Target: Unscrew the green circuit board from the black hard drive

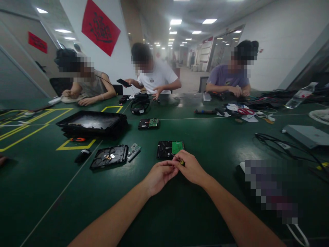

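Observation:
A hard drive [163, 150] with a green circuit board [177, 146] lies on the table right in front of me. My right hand [190, 166] is closed around a small screwdriver [182, 162] with a yellowish handle, at the drive's near right corner. My left hand [160, 176] has its fingers curled together and meets the right fingertips just in front of the drive; whatever it pinches is too small to make out. Left of them lie another hard drive [109, 157] and a loose circuit board [134, 152]. Farther back sits a third drive [148, 124].
Black plastic trays [92, 121] are stacked at left, near a black mouse-like object [82, 156]. Cables [272, 142], a grey box [308, 135] and a blurred-out object [269, 192] lie at right. Three people sit across the green table [210, 212]; a bottle [301, 96] stands tilted.

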Motion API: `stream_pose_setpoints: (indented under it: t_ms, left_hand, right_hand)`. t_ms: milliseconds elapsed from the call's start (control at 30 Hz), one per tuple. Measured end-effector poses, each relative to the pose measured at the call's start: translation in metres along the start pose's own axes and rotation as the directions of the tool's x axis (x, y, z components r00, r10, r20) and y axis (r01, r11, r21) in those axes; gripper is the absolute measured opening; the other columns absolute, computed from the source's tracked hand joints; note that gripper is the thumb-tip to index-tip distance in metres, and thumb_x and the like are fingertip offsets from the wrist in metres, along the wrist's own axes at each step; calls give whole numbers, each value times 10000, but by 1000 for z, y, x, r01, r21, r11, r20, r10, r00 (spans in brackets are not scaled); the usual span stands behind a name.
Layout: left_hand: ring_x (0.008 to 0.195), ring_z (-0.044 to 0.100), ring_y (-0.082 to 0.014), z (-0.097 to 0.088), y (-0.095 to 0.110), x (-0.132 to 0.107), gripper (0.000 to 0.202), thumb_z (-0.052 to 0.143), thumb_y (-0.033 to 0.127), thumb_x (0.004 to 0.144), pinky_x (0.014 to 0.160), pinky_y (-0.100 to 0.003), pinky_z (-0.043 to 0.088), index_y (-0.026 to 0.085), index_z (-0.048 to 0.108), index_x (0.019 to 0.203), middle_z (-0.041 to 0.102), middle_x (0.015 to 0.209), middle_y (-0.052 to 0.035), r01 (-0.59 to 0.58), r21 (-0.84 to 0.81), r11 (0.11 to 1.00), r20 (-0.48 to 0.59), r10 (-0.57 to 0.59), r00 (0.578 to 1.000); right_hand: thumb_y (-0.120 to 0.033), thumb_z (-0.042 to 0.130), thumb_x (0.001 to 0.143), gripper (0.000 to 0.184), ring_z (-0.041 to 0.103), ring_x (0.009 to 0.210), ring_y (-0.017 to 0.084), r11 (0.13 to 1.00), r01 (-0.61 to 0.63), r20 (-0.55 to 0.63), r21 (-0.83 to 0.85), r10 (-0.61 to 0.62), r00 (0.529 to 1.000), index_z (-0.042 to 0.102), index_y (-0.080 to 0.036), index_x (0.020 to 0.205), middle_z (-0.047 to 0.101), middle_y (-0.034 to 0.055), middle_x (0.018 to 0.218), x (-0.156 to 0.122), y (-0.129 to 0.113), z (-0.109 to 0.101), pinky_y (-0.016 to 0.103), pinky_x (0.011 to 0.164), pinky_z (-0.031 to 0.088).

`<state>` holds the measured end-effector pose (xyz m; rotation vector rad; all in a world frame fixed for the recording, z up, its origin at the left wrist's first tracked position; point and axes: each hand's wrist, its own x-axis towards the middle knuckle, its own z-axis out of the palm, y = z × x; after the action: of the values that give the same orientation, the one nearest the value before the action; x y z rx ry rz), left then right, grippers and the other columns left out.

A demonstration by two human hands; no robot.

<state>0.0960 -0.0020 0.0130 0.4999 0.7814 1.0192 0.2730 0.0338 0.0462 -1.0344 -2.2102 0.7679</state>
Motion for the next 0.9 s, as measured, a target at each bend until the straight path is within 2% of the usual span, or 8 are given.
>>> stream_pose_setpoints:
  t_ms: [167,300,467,567,667,733,800,900]
  left_hand:
    - [917,747,-159,0,2,2,302,583,-79,780,929,-249,613,70,761,972,762,974,-127,3,-21,1000,10,-3,1000]
    - [929,745,-184,-4,10,1,124,650,115,914,903,-272,622,65,749,969,758,982,-157,13,0,1000,-48,-13,999]
    - [747,675,-111,-37,32,-10,140,772,181,861,707,-204,562,131,709,975,729,918,-74,-65,302,951,-71,91,993]
    - [712,647,-137,-68,50,-13,120,715,236,894,654,-238,514,161,676,979,682,819,-16,-176,718,674,-60,311,949]
    - [768,648,-192,-91,63,-7,78,589,201,951,747,-316,522,193,667,948,670,808,-21,-69,992,104,-2,567,823]
    - [900,663,-228,-99,65,0,141,544,135,952,828,-347,519,200,667,931,694,940,-71,-19,986,-165,117,611,783]
    - [939,668,-240,-101,62,7,196,503,103,961,851,-351,521,203,671,977,693,1007,-92,-24,956,-292,200,593,780]
    - [942,671,-243,-102,55,12,221,479,110,981,862,-356,534,208,669,1036,681,1046,-98,-40,937,-348,255,599,759]
  right_hand:
    - [-253,606,979,108,610,892,168,1000,-14,-25,-14,14,1000,650,-201,895,655,27,940,1,7,-3,296,814,456]
    - [-330,567,997,147,622,796,165,990,-133,-136,48,138,981,627,-212,934,667,12,873,2,19,-6,296,747,467]
    - [-373,590,965,176,641,732,163,962,-241,-226,129,265,937,672,-219,983,708,21,914,2,41,-13,299,696,484]
    - [-370,628,931,187,649,742,168,950,-289,-262,118,311,914,712,-220,1004,732,34,938,2,47,-19,307,699,486]
    - [-370,667,896,205,650,751,168,919,-358,-246,166,390,887,740,-216,1008,742,42,944,2,48,-22,297,680,483]
    - [-377,677,890,226,643,732,164,881,-417,-201,224,461,864,753,-214,1025,742,44,922,2,48,-23,286,645,474]
    - [-368,687,886,234,631,698,162,836,-476,-170,272,528,832,763,-208,1039,731,46,862,3,48,-23,280,611,460]
    - [-322,700,878,213,616,666,161,799,-510,-147,318,572,807,770,-200,1037,704,45,787,3,50,-21,282,589,454]
